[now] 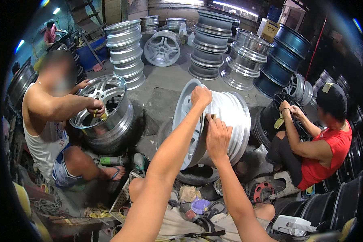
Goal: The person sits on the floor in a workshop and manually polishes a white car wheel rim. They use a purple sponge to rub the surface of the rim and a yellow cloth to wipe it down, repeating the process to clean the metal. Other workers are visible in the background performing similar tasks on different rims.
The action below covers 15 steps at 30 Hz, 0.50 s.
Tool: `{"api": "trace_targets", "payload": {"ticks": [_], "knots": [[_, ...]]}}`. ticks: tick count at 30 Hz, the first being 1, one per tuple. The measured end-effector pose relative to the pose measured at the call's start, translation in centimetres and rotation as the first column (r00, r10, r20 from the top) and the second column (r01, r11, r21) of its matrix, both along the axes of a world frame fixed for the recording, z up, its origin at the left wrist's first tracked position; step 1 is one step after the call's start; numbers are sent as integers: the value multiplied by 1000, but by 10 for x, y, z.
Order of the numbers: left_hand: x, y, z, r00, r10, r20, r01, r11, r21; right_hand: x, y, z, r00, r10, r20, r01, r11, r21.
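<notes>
A silvery-white wheel rim [232,117] stands on its edge in front of me, its spoked face turned left and its barrel to the right. My left hand [201,97] is closed over the top of the rim's lip. Against the barrel, just behind that lip, my right hand [218,136] presses a small brownish piece [212,116] that looks like folded sandpaper. The fingers hide most of this piece. Under the wheel rim lies a dark tyre [193,177].
A person at left works on a polished rim [109,117] resting on a tyre; a person in red [324,153] sits at right. Behind stand rim stacks [126,52] and a spoked rim [162,48]. A power tool [140,162] and a purple cloth [199,205] lie near my legs.
</notes>
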<state>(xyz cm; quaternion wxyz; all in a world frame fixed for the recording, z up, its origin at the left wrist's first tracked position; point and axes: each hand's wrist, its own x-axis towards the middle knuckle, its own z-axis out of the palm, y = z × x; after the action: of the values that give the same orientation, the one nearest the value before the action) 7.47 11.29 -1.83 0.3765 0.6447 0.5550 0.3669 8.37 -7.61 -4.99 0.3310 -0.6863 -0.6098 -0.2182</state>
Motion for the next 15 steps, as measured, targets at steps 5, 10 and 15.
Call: {"api": "trace_targets", "payload": {"ticks": [5,10,15], "knots": [[-6,5,-7,1000,29,-5,-28,998,49,-13,-24,-26,1000,27,-11,-26,999,41],[-1,5,1,1000,4,5,-4,1000,-11,4,2,-3,1000,31,-3,-31,998,60],[-5,10,-7,999,8,-34,-8,1000,7,-9,-20,-21,998,42,-56,-37,996,85]]}}
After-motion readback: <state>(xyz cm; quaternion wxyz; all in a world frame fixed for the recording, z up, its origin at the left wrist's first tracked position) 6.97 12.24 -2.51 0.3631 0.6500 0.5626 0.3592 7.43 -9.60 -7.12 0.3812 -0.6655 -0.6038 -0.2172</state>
